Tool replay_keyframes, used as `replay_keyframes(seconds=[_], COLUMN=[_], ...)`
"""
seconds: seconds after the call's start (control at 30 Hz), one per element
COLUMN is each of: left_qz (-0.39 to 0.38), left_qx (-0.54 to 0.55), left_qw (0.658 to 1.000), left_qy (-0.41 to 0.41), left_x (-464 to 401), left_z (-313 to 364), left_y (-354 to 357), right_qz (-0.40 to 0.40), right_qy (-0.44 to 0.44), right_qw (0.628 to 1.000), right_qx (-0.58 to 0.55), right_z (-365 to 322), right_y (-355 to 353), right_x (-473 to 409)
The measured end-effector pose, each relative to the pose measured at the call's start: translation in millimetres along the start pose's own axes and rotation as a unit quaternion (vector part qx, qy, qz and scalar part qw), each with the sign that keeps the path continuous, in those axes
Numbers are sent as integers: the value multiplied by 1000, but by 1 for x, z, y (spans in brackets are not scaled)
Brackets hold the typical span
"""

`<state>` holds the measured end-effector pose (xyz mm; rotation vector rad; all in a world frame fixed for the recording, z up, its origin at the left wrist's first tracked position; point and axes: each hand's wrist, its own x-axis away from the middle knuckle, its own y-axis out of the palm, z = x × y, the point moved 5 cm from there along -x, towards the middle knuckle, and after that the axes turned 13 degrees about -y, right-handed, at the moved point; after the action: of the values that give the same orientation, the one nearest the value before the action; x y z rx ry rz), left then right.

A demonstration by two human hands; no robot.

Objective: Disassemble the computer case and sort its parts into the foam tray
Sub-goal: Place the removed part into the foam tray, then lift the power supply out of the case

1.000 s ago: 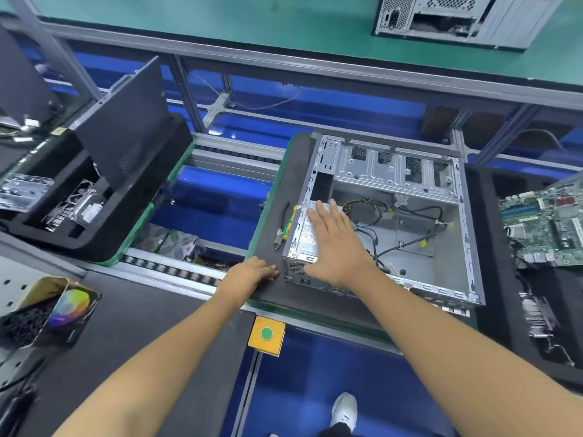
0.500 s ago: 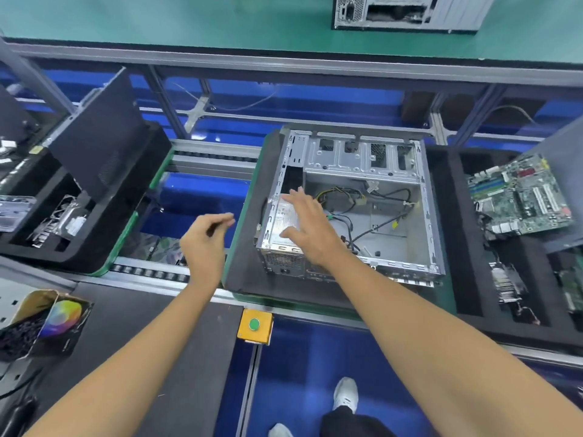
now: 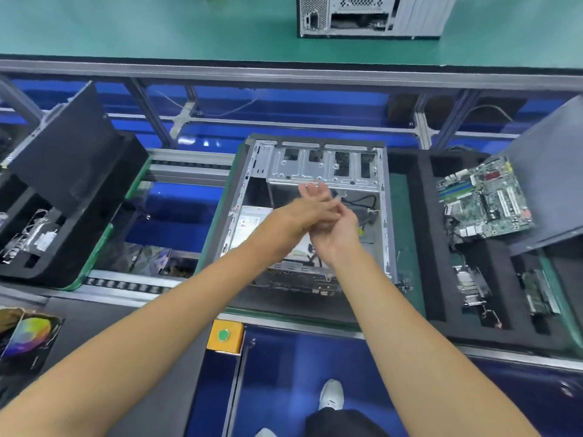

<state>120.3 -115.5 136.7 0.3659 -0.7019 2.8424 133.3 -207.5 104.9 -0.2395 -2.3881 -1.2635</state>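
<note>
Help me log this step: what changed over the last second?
The left hand let go of the black mat's edge and rose over the open computer case. The right hand lifted off the power supply. Now both hands meet above the case, holding nothing. Case, power supply and the motherboard in the foam tray stayed put.

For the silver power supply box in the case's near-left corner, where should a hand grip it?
Judging by its pose, grip the power supply from above, across its right edge and near end: it lies flat in the open-topped computer case, whose walls block its left side.
</note>
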Motion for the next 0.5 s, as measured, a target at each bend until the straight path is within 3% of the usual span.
replay_keyframes(seconds=[0.07,0.13,0.17,0.23,0.27,0.37,0.43,0.5], left_qz=[38,204,260,238,195,147,157,172], left_qx=[79,43,-59,-293,-349,-389,-407,-421], left_qw=[990,965,955,926,916,908,898,889], left_qy=[109,158,134,19,-32,-59,-49,-45], left_x=[-5,-7,-12,-29,-36,-44,-46,-45], left_z=[2,-17,-30,-62,-76,-88,-89,-88], left_y=[-3,-27,-39,-47,-48,-46,-44,-43], right_qz=[43,87,98,116,145,280,299,315], right_qy=[-20,-29,-32,-41,-60,-94,-10,70], right_qw=[999,994,994,990,983,955,937,917], right_qx=[-24,-60,-26,70,97,-3,178,234], right_z=[-24,-59,-78,-111,-125,-143,-138,-121], right_y=[-14,-31,-43,-70,-89,-163,-204,-243], right_x=[-9,-22,-32,-43,-47,-53,-52,-58])
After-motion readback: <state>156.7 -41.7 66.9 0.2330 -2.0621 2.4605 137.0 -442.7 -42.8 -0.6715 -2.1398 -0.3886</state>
